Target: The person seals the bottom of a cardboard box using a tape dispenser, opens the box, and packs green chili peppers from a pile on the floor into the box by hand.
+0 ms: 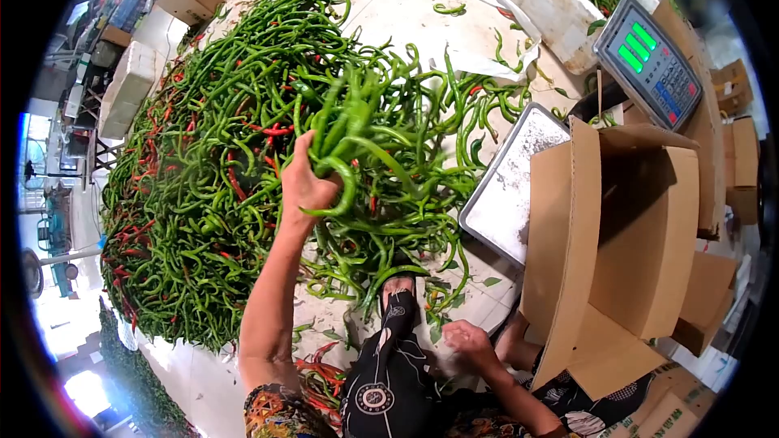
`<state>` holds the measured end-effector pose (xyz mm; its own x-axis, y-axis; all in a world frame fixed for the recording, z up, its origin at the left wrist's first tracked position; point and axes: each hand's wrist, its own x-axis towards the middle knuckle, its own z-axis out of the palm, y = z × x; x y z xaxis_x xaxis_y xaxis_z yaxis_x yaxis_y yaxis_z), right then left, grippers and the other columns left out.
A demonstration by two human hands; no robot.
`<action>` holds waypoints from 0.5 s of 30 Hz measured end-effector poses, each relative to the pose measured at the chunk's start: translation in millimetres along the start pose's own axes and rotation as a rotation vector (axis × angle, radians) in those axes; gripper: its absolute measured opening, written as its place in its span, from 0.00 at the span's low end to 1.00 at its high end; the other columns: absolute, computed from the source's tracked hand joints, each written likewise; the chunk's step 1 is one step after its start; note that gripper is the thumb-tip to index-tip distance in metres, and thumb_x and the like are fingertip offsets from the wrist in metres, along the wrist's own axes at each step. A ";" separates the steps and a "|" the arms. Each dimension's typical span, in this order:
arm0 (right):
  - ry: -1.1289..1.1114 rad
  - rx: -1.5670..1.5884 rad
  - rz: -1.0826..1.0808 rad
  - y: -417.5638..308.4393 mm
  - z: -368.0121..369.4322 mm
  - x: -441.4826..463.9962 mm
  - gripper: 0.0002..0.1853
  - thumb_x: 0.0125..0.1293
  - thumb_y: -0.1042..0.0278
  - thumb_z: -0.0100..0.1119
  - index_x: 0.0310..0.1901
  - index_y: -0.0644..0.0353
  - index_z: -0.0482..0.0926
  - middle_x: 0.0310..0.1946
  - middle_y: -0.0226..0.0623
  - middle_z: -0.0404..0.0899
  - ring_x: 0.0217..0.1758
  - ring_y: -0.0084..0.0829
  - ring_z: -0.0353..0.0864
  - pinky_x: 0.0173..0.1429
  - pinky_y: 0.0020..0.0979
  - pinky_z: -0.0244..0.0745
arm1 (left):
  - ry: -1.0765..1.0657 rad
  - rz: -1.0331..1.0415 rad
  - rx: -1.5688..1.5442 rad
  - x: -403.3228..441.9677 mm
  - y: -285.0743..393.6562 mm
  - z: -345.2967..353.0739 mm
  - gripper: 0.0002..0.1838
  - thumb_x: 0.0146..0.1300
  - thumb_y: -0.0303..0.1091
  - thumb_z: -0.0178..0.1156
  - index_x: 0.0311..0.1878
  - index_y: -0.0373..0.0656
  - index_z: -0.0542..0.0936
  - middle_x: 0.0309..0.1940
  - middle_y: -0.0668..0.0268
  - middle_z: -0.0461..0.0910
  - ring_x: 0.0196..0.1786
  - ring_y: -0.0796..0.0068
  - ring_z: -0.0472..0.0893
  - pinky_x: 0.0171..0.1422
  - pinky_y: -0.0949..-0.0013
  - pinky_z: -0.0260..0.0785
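Note:
My left hand (308, 182) is closed around a bunch of long green chili peppers (353, 126), held over the near side of a large pepper heap. The bunch is slightly blurred, and its tips point away from me. Beneath and beyond it spreads the heap of green chili peppers (203, 219), with red ones mixed in. My right hand (471, 345) is low in front of my body, fingers curled in, with nothing seen in it. It is between my knee and an open cardboard box (564, 235).
The box leans over a scale platform (503, 195), whose display (645, 49) is lit green. A foam box (540, 0) stands at the back, another foam block (130, 89) at the left. Red peppers (320, 381) lie by my leg. Stray peppers (450, 9) dot the floor.

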<state>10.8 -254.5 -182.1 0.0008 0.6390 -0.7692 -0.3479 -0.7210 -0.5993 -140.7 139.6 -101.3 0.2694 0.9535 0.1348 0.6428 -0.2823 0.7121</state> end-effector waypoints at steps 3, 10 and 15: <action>-0.054 0.038 -0.060 -0.7 2.8 0.6 0.14 0.67 0.69 0.55 0.51 0.66 0.76 0.35 0.28 0.78 0.35 0.18 0.73 0.42 0.20 0.69 | -0.138 -0.221 -0.252 6.2 -35.0 -28.5 0.34 0.43 0.30 0.72 0.57 0.39 0.71 0.38 0.61 0.81 0.42 0.66 0.81 0.51 0.66 0.72; -0.011 -0.047 -0.138 -17.0 14.0 -8.7 0.15 0.65 0.67 0.53 0.49 0.64 0.80 0.32 0.31 0.82 0.35 0.20 0.79 0.41 0.23 0.73 | -0.232 -0.405 -0.860 -10.7 38.9 -97.6 0.24 0.52 0.31 0.65 0.53 0.39 0.75 0.36 0.66 0.80 0.36 0.71 0.80 0.42 0.68 0.75; -0.001 -0.164 -0.119 -38.1 24.2 -16.0 0.13 0.68 0.63 0.57 0.48 0.62 0.80 0.35 0.30 0.81 0.36 0.18 0.78 0.40 0.22 0.72 | -0.217 -0.513 -1.137 -41.7 71.1 -122.8 0.20 0.53 0.31 0.64 0.50 0.36 0.79 0.39 0.59 0.83 0.41 0.67 0.83 0.49 0.64 0.78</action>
<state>1.3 -230.7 -141.6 0.0319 0.7223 -0.6908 -0.1876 -0.6745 -0.7140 -194.3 92.7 28.3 0.3538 0.8591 -0.3699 -0.2398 0.4655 0.8519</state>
